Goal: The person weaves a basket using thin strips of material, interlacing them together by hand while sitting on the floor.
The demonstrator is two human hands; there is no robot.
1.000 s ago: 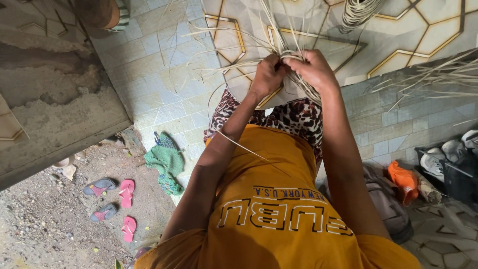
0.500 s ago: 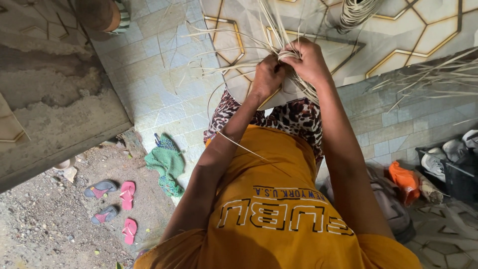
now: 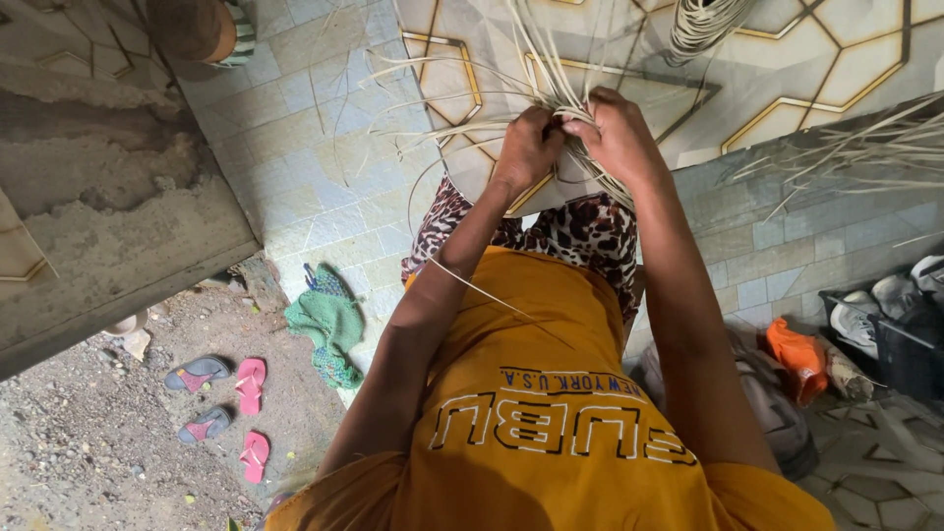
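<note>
Both hands bunched on pale cane strips at the upper middle of the frame.

The cane strips [image 3: 575, 147] fan outward over the patterned tile floor [image 3: 836, 69]; left hand [image 3: 528, 147] and right hand [image 3: 618, 133] touch, fingers curled tight, pinching strands. Pink sandals [image 3: 251, 383] lie lower left, a green cloth [image 3: 329, 320] nearby.

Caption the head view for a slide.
Both hands, left hand and right hand, grip pale cane strips over a tiled floor.
</note>
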